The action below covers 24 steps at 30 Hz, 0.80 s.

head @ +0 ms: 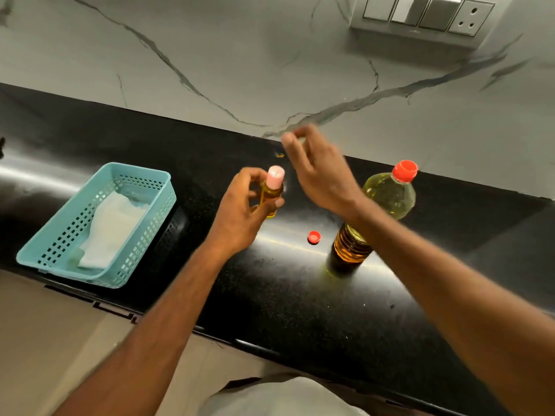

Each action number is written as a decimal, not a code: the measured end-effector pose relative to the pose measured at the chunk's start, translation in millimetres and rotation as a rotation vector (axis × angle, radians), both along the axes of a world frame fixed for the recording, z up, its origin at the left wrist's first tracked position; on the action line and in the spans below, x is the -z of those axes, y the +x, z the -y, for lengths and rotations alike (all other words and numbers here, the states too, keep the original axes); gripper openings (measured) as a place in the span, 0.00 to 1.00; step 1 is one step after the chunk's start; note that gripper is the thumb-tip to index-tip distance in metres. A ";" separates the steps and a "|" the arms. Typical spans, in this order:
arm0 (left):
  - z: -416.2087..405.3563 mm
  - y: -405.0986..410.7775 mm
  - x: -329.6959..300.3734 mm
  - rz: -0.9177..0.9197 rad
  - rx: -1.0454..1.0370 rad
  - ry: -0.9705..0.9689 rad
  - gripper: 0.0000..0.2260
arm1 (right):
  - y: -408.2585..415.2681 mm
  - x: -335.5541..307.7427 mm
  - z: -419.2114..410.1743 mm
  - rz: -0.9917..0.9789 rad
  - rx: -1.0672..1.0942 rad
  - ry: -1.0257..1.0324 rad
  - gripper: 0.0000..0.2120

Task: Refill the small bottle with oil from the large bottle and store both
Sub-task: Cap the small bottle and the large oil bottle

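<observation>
My left hand (240,211) grips the small bottle (271,195) of amber oil just above the black counter (285,295). The bottle is upright and has a pale pink cap (275,176) on it. My right hand (315,169) hovers blurred just right of and above that cap, fingers loosely curled, with nothing visible in them. A large bottle of yellow oil (390,195) with a red cap (405,170) stands at the right. In front of it stands a ribbed bottle of amber oil (350,249), its top hidden by my right forearm. A loose red cap (313,237) lies between the bottles.
A light blue perforated basket (144,181) with a white cloth (111,229) in it sits at the counter's left front edge. A marble wall (240,70) runs behind the counter, with a switch panel (426,13) at the upper right.
</observation>
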State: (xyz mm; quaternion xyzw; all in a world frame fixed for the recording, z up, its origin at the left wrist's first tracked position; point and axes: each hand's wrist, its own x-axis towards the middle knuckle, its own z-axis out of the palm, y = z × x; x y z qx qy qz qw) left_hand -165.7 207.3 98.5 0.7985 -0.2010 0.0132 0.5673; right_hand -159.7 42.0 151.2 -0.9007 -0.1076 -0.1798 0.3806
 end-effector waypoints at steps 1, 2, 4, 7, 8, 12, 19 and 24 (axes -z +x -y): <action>-1.3 4.6 13.0 -0.002 -0.048 0.036 0.17 | 7.5 23.4 3.5 -0.080 0.080 -0.059 0.14; -1.9 9.4 26.2 -0.008 -0.091 0.067 0.17 | 13.1 47.1 7.9 -0.179 0.145 -0.181 0.14; -1.7 16.0 47.2 -0.047 -0.149 0.088 0.18 | 16.1 88.9 12.1 -0.389 0.191 -0.416 0.16; -0.8 20.4 69.4 -0.107 -0.201 0.114 0.17 | 7.7 128.8 10.7 -0.630 0.230 -0.527 0.18; -0.4 21.4 75.2 -0.127 -0.210 0.125 0.16 | 4.5 137.4 11.1 -0.674 0.237 -0.554 0.18; -2.0 26.2 94.4 -0.167 -0.230 0.173 0.16 | -2.5 153.6 16.9 -0.769 0.218 -0.649 0.20; -4.0 36.6 110.3 -0.233 -0.239 0.200 0.16 | -5.0 155.4 22.8 -0.605 0.191 -0.706 0.13; -5.9 38.5 117.3 -0.234 -0.248 0.202 0.16 | -7.2 143.3 20.5 -0.550 0.154 -0.460 0.12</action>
